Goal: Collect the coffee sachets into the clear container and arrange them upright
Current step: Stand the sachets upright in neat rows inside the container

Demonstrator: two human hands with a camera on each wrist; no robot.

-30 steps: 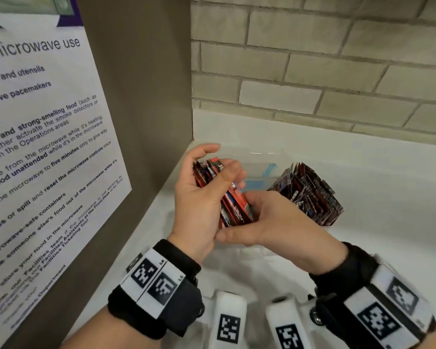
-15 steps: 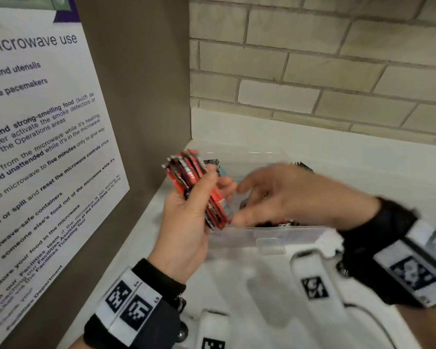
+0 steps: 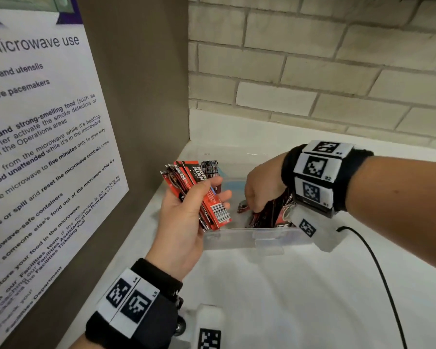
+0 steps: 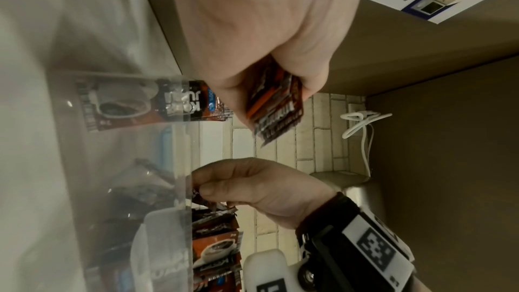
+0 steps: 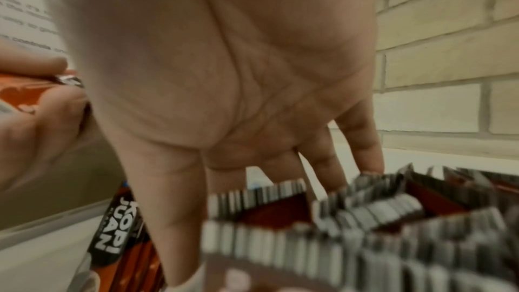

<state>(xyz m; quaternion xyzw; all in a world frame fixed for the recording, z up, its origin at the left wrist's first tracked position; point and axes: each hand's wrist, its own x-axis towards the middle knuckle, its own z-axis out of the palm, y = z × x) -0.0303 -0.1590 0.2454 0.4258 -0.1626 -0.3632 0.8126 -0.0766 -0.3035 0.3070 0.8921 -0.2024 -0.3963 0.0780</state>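
My left hand (image 3: pixel 184 222) grips a fanned bundle of red and black coffee sachets (image 3: pixel 202 197) over the left end of the clear container (image 3: pixel 237 239). The left wrist view shows that bundle (image 4: pixel 278 114) sticking out of the fist. My right hand (image 3: pixel 262 190) reaches down into the container's right half. Its thumb lies on the near side and its fingers (image 5: pixel 362 148) on the far side of the standing sachets (image 5: pixel 365 219), pinching their tops (image 4: pixel 202 197). One sachet (image 3: pixel 209 167) leans alone in the left end of the container.
A brown panel with a microwave-use poster (image 3: pixel 35 147) closes the left side. A brick wall (image 3: pixel 312 71) runs behind the white counter (image 3: pixel 287 298). A black cable (image 3: pixel 378 268) trails from my right wrist across the counter.
My right hand let go of the bundle, swung right and dipped into the container among the standing sachets. My left hand kept the bundle and stayed by the container's left end.
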